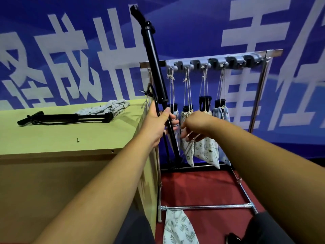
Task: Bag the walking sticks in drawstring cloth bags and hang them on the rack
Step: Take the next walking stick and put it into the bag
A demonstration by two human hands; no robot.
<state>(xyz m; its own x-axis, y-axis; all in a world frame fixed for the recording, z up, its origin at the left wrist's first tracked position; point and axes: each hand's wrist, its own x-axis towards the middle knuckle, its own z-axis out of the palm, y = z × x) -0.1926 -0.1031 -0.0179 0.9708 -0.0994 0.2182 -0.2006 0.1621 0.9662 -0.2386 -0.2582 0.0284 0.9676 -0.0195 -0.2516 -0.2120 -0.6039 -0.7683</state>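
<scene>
Left hand [158, 124]: fingers and thumb are wrapped firmly round the lower shaft of a black walking stick [154, 64]. I note the stick is tilted, with its handle high above the hand and leaning to the left, and its tip down beyond the hand by the foot of the rack [274, 52]. Right hand [197, 124]: just right of the left hand and apart from it, palm down, fingers curled downward in front of the hung bags [205, 148]. The fingertips are blurred, so I cannot tell whether they pinch a cord or cloth or hold nothing. Beyond both hands, four patterned drawstring bags hang by their cords from a grey hook strip on the rack's top bar, a black stick end showing from the mouth of each. Left of the left hand is a pale wooden table [52, 138]. On it lie a folded stick [70, 118], a loose bag [103, 108] crumpled just behind that stick, and, nearer me, a small screw [77, 140]. Below the right forearm a low bag [177, 228] hangs from the rack's near bottom bar, over red floor [202, 187]. A blue banner [70, 50] with white characters fills the background.
</scene>
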